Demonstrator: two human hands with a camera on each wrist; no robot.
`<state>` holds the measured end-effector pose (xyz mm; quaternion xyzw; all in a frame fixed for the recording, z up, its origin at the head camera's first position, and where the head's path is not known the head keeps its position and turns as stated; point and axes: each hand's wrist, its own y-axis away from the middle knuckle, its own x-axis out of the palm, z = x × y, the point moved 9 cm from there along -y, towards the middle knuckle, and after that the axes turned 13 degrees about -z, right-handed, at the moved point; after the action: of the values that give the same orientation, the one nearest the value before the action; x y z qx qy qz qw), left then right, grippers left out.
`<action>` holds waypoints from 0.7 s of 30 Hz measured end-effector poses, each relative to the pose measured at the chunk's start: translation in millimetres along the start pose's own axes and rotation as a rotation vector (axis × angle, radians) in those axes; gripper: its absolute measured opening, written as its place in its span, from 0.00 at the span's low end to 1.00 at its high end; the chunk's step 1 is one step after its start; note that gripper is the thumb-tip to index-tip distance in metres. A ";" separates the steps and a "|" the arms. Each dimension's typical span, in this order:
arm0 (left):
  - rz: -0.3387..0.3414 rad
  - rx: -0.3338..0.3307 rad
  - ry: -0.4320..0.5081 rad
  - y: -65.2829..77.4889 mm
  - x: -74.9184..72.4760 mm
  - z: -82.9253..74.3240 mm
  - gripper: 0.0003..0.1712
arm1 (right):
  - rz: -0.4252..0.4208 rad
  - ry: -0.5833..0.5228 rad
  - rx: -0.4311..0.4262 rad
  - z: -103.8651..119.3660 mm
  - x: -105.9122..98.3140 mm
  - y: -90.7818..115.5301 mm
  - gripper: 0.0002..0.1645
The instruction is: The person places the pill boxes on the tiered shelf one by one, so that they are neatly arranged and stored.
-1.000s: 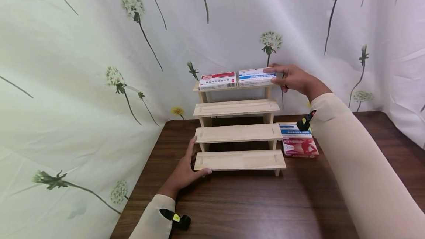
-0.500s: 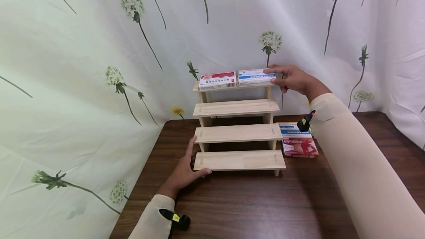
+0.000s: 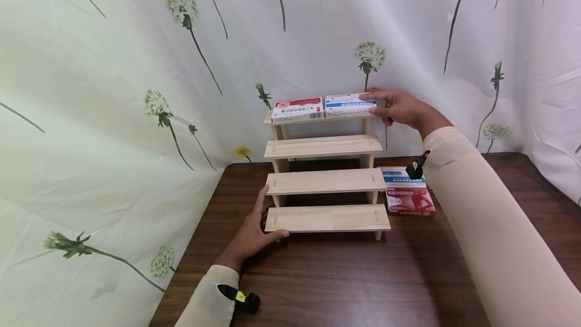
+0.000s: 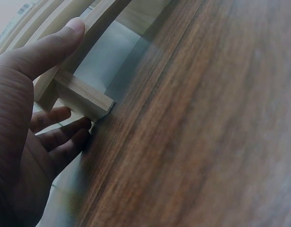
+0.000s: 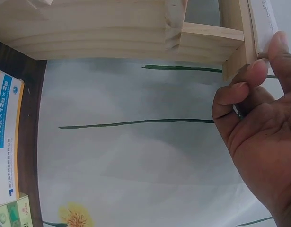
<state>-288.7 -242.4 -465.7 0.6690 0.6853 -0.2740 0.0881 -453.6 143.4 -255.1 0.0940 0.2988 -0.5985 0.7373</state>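
Observation:
A wooden step shelf (image 3: 328, 219) with several tiers stands on the table. My left hand (image 3: 248, 238) holds its lower left end; in the left wrist view the thumb lies along the front edge and the fingers reach round the side. On the top tier lie a red-and-white medicine box (image 3: 297, 110) and, to its right, a blue-and-white medicine box (image 3: 345, 106). My right hand (image 3: 401, 108) pinches the right end of the blue-and-white box, thumb at the front, fingers on top. In the right wrist view only that box's edge (image 5: 263, 23) shows beside the thumb.
Right of the shelf, more medicine boxes lie on the brown table (image 3: 345, 276): a blue-and-white one (image 3: 397, 178) and a red one (image 3: 410, 201). A green box (image 5: 15, 213) shows in the right wrist view. A flower-printed cloth (image 3: 313, 54) hangs close behind and at the sides.
The blue-and-white box on the top tier has shifted very slightly left, narrowing the gap to the red-and-white one. The right fingers moved with it; the left hand keeps its place.

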 end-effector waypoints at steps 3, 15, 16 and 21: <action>-0.003 -0.006 -0.004 -0.3 -0.4 0.2 0.77 | 0.004 0.000 0.002 -1.3 0.5 -0.4 0.33; 0.004 -0.002 0.001 -1.2 -0.1 0.7 0.78 | -0.002 0.036 -0.035 -3.8 -2.7 1.5 0.35; 0.004 -0.003 -0.001 -1.3 0.0 0.9 0.78 | -0.004 0.030 -0.037 -5.0 -3.7 2.2 0.36; 0.006 -0.005 -0.003 -1.2 0.5 1.1 0.78 | -0.017 -0.007 -0.026 -12.8 -8.4 6.6 0.37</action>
<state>-290.2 -242.5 -466.6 0.6702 0.6839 -0.2733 0.0916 -452.4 158.5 -262.2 0.0797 0.3046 -0.6011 0.7345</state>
